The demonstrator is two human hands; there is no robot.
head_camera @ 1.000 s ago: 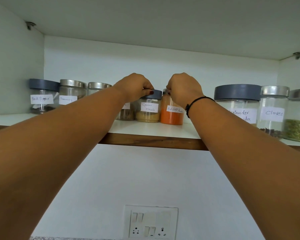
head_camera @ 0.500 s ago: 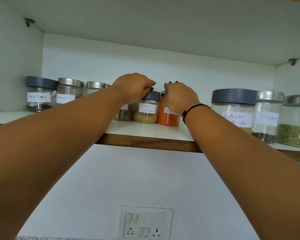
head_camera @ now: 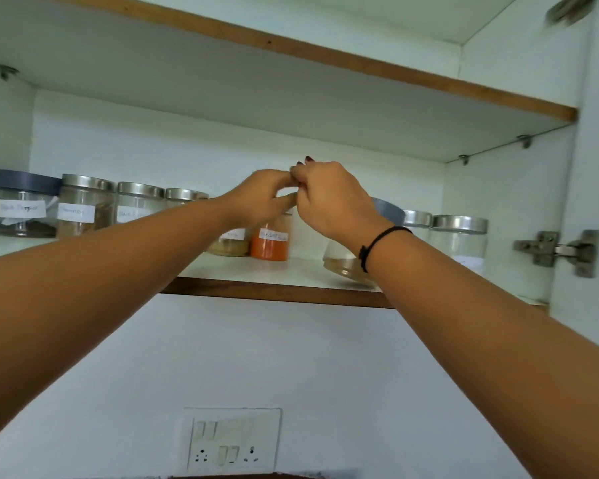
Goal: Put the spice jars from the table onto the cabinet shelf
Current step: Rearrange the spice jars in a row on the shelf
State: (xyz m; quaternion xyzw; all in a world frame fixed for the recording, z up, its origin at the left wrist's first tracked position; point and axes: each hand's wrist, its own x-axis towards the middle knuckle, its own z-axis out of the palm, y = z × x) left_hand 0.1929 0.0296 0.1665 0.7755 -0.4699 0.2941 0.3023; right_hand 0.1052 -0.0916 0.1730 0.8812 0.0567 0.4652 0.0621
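Two small spice jars stand side by side mid-shelf on the white cabinet shelf (head_camera: pixel 277 271): a garam masala jar (head_camera: pixel 229 244) with tan powder and a red chilli powder jar (head_camera: pixel 269 244). My left hand (head_camera: pixel 260 198) curls over the top of the garam masala jar and hides its lid. Just above and to the right of the chilli jar, my right hand (head_camera: pixel 329 202) hovers with its fingertips raised, touching the left hand's fingers. The hands are blurred.
Labelled jars line the shelf: a black pepper jar (head_camera: pixel 25 209) and steel-lidded jars (head_camera: pixel 83 205) at the left, a big grey-lidded jar (head_camera: pixel 346 264) behind my right wrist, more steel-lidded jars (head_camera: pixel 459 236) at the right. The cabinet door and hinge (head_camera: pixel 561 252) are far right, a switch plate (head_camera: pixel 230 440) below.
My right hand has lifted off the chilli jar's lid and moved toward my left hand. My view has tilted upward, showing the upper shelf and the door hinge.
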